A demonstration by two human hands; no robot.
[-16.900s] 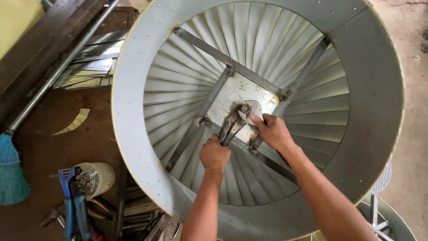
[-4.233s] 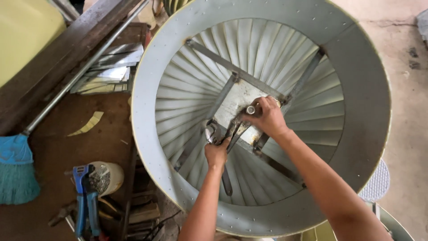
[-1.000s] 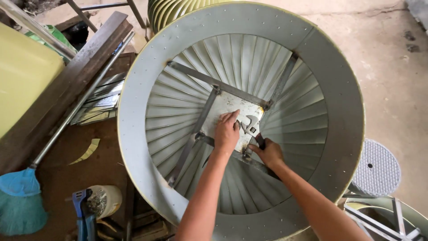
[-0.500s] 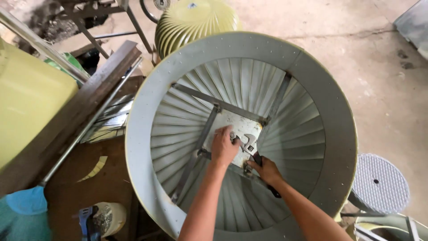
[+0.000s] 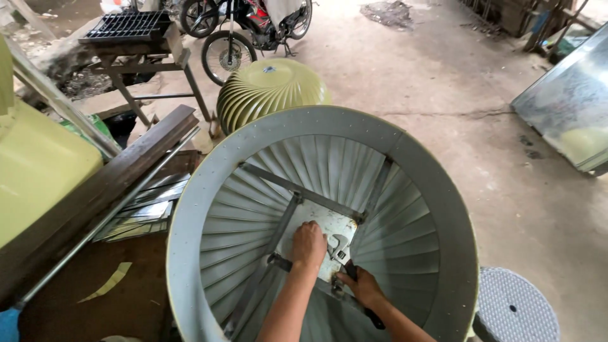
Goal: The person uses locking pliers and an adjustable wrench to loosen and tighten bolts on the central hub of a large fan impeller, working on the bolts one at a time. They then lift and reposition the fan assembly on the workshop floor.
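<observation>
Wrench (image 5: 342, 253) in right hand (image 5: 362, 288); left hand (image 5: 308, 246) on centre plate (image 5: 329, 223).

Both hands reach down into the big finned drum (image 5: 437, 209) — the left hand (image 5: 308, 246) on the centre plate (image 5: 326, 223), the right hand (image 5: 362, 288) just right of it, holding a wrench (image 5: 342, 253). Behind the drum sits a ribbed dome (image 5: 269, 88); farther back, a motorcycle (image 5: 253, 25). Wooden beams (image 5: 95, 202) lie left — a perforated stool (image 5: 516, 307) stands right.
</observation>
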